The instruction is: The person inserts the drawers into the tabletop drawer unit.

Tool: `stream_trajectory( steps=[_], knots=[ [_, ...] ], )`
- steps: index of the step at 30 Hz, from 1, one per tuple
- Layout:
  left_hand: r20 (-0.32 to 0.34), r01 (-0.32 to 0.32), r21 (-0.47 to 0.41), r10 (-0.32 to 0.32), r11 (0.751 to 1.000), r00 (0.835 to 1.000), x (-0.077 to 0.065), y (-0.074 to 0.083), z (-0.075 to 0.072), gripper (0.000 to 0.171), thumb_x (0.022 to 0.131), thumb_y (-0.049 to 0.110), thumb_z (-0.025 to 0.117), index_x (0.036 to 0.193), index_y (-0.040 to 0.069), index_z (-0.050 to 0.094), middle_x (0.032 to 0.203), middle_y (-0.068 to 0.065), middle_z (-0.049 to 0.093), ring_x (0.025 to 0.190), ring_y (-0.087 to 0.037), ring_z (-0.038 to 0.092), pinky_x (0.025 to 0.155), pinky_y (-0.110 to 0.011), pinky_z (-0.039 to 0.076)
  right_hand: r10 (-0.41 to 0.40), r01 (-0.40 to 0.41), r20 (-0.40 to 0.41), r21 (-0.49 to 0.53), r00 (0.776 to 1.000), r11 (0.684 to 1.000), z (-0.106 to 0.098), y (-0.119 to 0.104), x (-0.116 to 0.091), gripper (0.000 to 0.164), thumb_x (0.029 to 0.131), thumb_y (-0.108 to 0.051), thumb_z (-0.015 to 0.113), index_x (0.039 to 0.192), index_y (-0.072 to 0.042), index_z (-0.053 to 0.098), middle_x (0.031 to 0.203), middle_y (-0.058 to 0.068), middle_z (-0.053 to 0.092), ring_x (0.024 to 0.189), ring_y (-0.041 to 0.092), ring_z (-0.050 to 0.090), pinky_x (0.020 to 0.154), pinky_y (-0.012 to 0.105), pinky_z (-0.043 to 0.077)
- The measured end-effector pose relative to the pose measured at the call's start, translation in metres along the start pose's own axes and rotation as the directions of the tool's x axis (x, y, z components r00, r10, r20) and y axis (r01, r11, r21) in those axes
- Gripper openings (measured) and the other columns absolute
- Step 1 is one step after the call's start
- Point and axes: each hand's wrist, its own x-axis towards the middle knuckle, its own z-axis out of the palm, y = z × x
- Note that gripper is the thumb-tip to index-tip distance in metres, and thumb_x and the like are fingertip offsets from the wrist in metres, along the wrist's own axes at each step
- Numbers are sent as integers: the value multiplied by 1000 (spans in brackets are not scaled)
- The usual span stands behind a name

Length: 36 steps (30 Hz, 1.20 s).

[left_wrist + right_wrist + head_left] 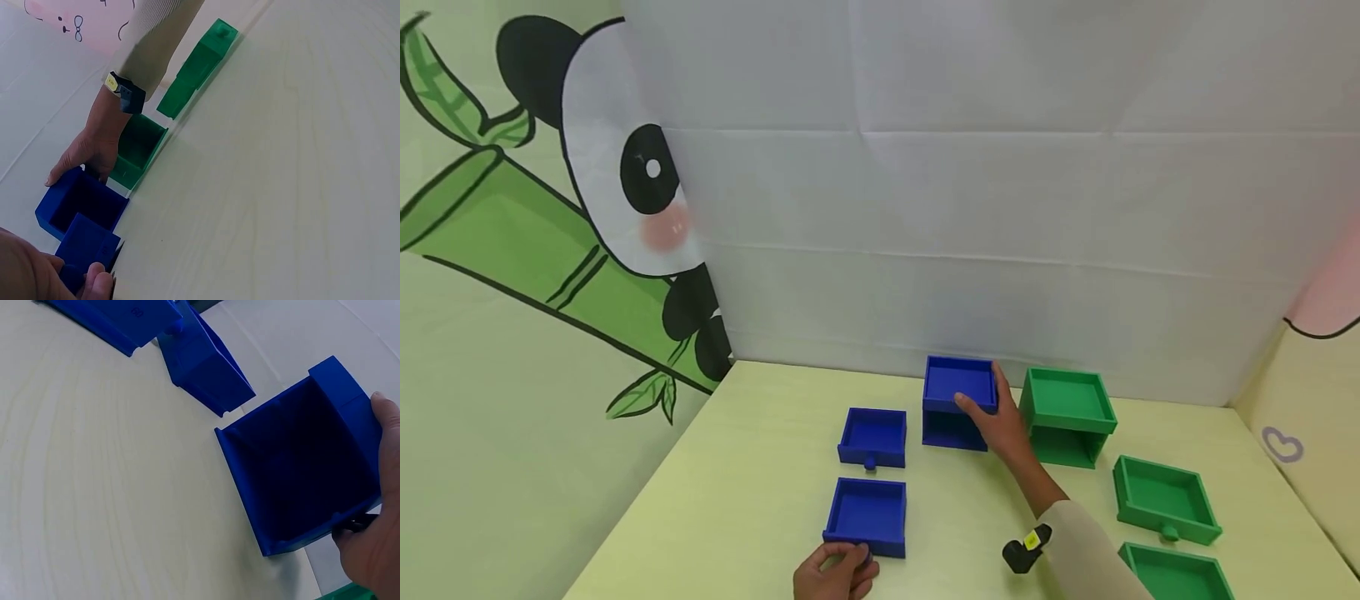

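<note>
Right hand gripped an open-fronted, boxy blue plastic cabinet, left hand pinched the front of a shallow square blue plastic drawer forward-left of it; probably drawer-fitting, next calling for squaring drawer to cabinet.

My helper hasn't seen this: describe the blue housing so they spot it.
On the yellow table, near the white backdrop, find the green housing. Just left, the right hand grips the blue housing; unlike the nearby blue drawers, it is taller, with an open front.
</note>
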Motion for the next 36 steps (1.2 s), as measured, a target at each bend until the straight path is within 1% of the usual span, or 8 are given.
stream_trajectory(
  steps=[6, 11, 15, 18, 23, 28, 36],
  knots=[
    [-10, -28, -18, 28, 999, 1000, 5, -1, 7, 11, 81, -3, 75, 82, -1, 65, 71, -19, 71, 63, -24, 72, 53, -32, 57, -25, 25, -10, 7, 1000, 1000, -2, 2, 2, 98, 86, -64, 66, 160, -34, 8, 159, 22, 27, 138, 51, 34, 103, 67, 36],
    [4, -24, -20, 24, 1000, 1000, 7, -2, 5, 11, 81, -2, 76, 82, 0, 65, 72, -19, 72, 63, -24, 72, 54, -33, 58, -15, 15, -20, 9, 1000, 1000, 2, 4, 2, 93, 87, -67, 63, 159, -38, 11, 159, 21, 27, 138, 52, 33, 103, 69, 35],
    [13, -17, -14, 17, 1000, 1000, 7, -2, 5, 11, 81, -3, 75, 82, -1, 64, 72, -19, 71, 63, -24, 72, 54, -33, 58, -3, 2, -36, -17, 999, 1000, 5, 3, 2, 91, 88, -69, 59, 159, -37, 12, 158, 22, 28, 138, 52, 32, 104, 70, 33],
    [13, -11, -3, 11, 1000, 1000, 7, -1, 5, 11, 82, -2, 75, 82, -1, 64, 72, -19, 71, 63, -24, 72, 54, -33, 57, -8, 7, -52, -30, 999, 1000, 7, 5, 2, 89, 90, -68, 57, 160, -36, 11, 158, 23, 29, 138, 52, 33, 104, 69, 32],
    [17, -10, 9, 10, 1000, 1000, 7, -1, 3, 11, 82, -2, 75, 84, -1, 64, 73, -19, 72, 64, -23, 72, 55, -33, 58, -28, 27, -70, -17, 997, 999, 10, 7, 2, 86, 91, -65, 58, 159, -37, 13, 157, 22, 31, 138, 51, 35, 104, 69, 34],
    [28, -12, 5, 12, 1000, 1000, 7, 0, 2, 12, 82, -1, 76, 85, -1, 64, 74, -19, 72, 65, -23, 73, 56, -33, 58, -33, 32, -76, -19, 997, 999, 11, 6, 3, 86, 90, -66, 57, 159, -38, 13, 157, 22, 32, 138, 51, 35, 103, 70, 33],
    [25, -7, -5, 7, 1000, 1000, 7, -2, 2, 12, 81, -1, 77, 84, -1, 65, 73, -19, 72, 65, -23, 73, 56, -33, 58, -6, 5, -72, -13, 997, 1000, 11, 7, 2, 86, 90, -66, 58, 158, -41, 13, 158, 21, 30, 137, 51, 35, 103, 70, 33]
  ],
)
